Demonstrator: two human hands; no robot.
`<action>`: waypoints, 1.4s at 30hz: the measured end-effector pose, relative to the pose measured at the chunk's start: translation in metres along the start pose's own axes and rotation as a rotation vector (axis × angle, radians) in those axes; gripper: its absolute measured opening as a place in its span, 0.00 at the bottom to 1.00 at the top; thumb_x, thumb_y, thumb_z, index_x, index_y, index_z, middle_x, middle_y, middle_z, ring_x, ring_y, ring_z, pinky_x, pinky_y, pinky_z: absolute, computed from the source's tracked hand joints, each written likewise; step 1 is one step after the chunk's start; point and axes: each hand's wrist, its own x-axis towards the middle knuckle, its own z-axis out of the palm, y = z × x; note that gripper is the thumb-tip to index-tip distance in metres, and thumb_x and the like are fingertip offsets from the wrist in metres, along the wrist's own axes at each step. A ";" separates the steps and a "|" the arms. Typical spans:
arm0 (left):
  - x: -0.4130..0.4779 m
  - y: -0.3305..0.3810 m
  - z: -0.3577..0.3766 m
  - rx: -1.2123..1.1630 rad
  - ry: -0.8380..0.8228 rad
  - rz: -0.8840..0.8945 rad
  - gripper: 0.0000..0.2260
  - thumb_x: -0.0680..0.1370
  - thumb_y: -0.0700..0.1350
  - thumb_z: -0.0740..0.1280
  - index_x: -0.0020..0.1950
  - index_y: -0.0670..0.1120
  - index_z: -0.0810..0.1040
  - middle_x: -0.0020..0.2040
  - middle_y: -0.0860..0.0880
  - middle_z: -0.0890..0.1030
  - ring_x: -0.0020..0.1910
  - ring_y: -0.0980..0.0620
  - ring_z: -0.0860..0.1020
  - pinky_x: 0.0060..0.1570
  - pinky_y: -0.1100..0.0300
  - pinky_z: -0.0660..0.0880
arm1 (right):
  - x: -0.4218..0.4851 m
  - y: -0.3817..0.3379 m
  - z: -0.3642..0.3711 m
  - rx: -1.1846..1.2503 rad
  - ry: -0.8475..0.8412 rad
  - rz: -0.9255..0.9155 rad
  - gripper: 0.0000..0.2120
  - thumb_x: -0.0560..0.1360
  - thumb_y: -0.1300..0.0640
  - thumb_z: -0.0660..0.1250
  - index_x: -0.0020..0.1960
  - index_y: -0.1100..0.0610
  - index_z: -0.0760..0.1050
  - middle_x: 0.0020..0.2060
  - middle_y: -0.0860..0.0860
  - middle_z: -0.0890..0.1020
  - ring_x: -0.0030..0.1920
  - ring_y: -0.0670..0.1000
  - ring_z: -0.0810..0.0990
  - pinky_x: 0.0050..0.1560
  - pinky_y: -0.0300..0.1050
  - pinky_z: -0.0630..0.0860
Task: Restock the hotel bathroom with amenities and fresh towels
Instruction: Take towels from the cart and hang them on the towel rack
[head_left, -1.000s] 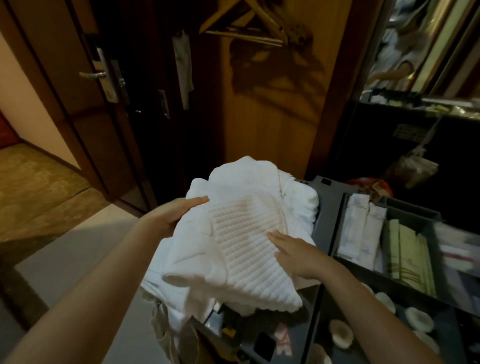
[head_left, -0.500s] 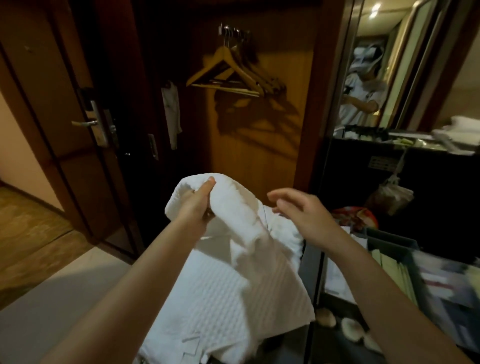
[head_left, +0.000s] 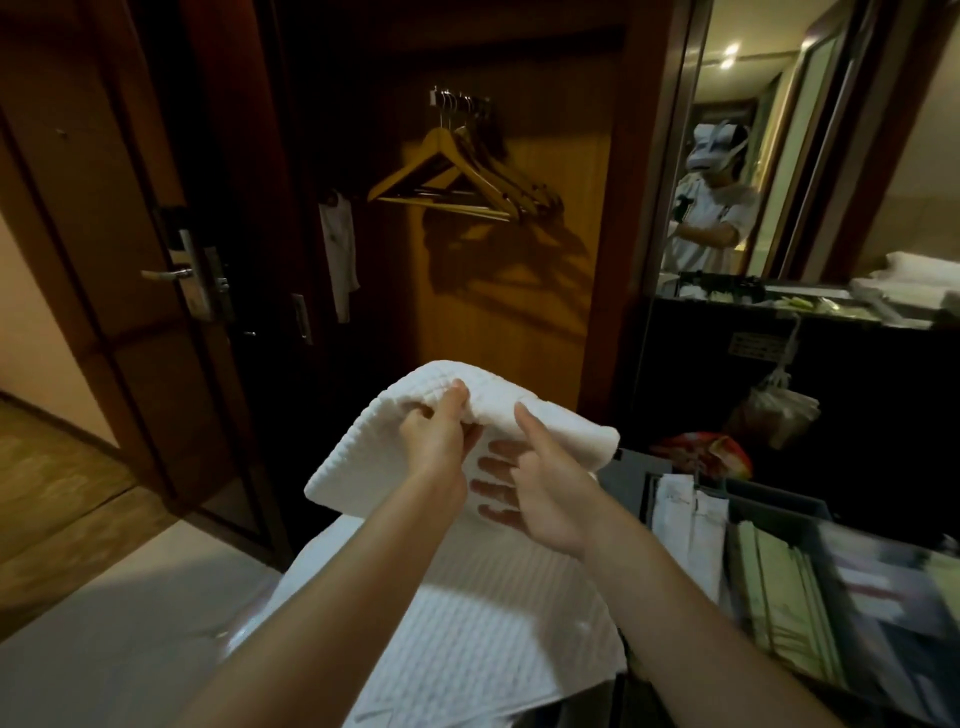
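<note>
Both hands have closed in since half a second ago: the right hand (head_left: 540, 499), then hovering free, now lies against the raised towel (head_left: 363, 452), which sits higher above the cart (head_left: 779, 500).

Beyond the cart rises one wooden wardrobe wall (head_left: 519, 291), lit amber. One dark door (head_left: 104, 260) stands to the far left of the cart, with one metal handle (head_left: 166, 274). Pale floor (head_left: 130, 623) spreads left of the cart. One mirror (head_left: 779, 130) hangs beyond the cart's right side, showing a person in white. Under the mirror runs one dark counter (head_left: 831, 358) that carries a stack of folded white towels (head_left: 914, 270); their number is hard to tell.

At the cart's left end are two towels: a flat waffle towel (head_left: 467, 623) lying there and the raised one held above it. Two hands work that raised towel. The left hand (head_left: 436, 441) pinches its top fold, fingers curled. The right hand rests straight, spread fingers on its near face, thumb up against the fold.

Wooden hangers (head_left: 447, 176) hang in a bunch high beyond the cart; they overlap too much to count. One plastic bag (head_left: 779, 410) dangles just beyond the cart. Inside the cart stand two white packets (head_left: 675, 519) and blurred green ones (head_left: 779, 597).
</note>
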 end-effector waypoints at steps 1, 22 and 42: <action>-0.002 -0.004 -0.001 0.021 -0.004 -0.006 0.15 0.76 0.45 0.66 0.59 0.38 0.76 0.50 0.40 0.82 0.48 0.44 0.82 0.51 0.50 0.79 | 0.009 0.003 0.002 0.116 0.042 -0.011 0.32 0.70 0.32 0.60 0.63 0.54 0.73 0.60 0.52 0.79 0.61 0.54 0.75 0.66 0.51 0.68; 0.025 0.001 -0.078 -0.415 -0.047 -0.391 0.18 0.80 0.51 0.55 0.63 0.42 0.73 0.56 0.44 0.80 0.49 0.46 0.78 0.56 0.50 0.71 | 0.004 -0.015 0.022 0.601 0.124 -0.323 0.11 0.79 0.50 0.59 0.55 0.57 0.72 0.51 0.57 0.82 0.58 0.57 0.78 0.64 0.51 0.71; -0.131 0.070 -0.112 -0.474 -0.199 0.053 0.21 0.80 0.54 0.55 0.61 0.41 0.75 0.56 0.41 0.81 0.56 0.45 0.78 0.56 0.49 0.73 | -0.063 -0.008 0.023 0.609 -0.287 -0.180 0.43 0.54 0.49 0.81 0.65 0.58 0.70 0.59 0.60 0.79 0.59 0.58 0.79 0.58 0.59 0.74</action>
